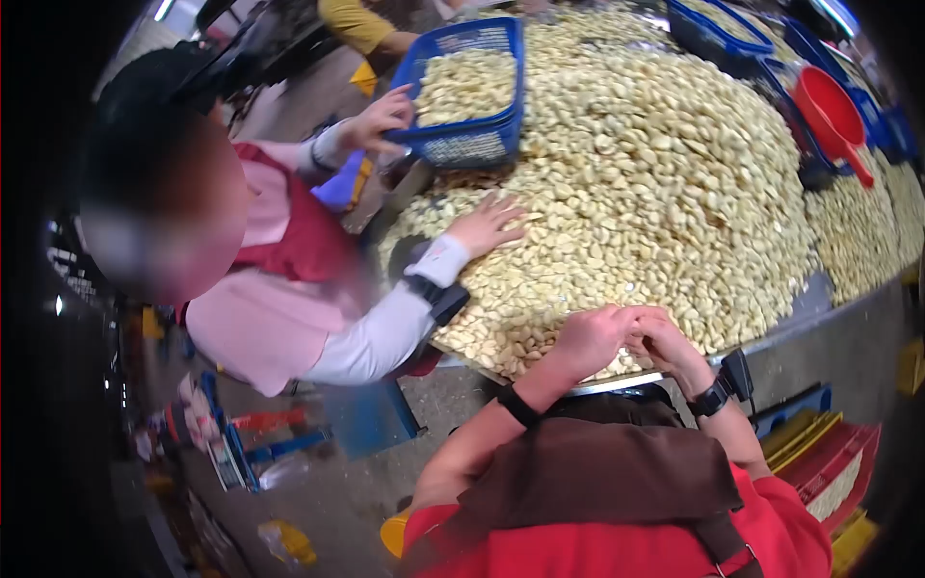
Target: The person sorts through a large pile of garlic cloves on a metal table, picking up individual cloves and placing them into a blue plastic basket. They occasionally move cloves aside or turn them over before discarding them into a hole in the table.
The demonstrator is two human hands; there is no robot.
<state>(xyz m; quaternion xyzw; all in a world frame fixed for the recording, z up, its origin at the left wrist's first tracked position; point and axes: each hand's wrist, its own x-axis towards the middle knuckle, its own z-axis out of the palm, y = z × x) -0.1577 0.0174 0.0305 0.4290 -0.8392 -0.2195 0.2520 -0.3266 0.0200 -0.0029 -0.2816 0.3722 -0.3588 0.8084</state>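
Note:
A large heap of pale, flat kernels (pixel 665 183) covers the metal table (pixel 809 303). Over the heap's near edge, my left hand (pixel 593 339) and my right hand (pixel 665 339) are together, their fingers bent and meeting. Whatever lies between the fingers is too small or hidden to name. Slightly darker kernels (pixel 525 347) lie just left of my left hand. Black bands circle both my wrists.
A co-worker (pixel 289 308) at the left rests one hand on the heap and the other at a blue basket (pixel 515 87) of kernels. A red scoop (pixel 829 111) lies on blue baskets at the back right. Crates (pixel 838 472) stand at the lower right.

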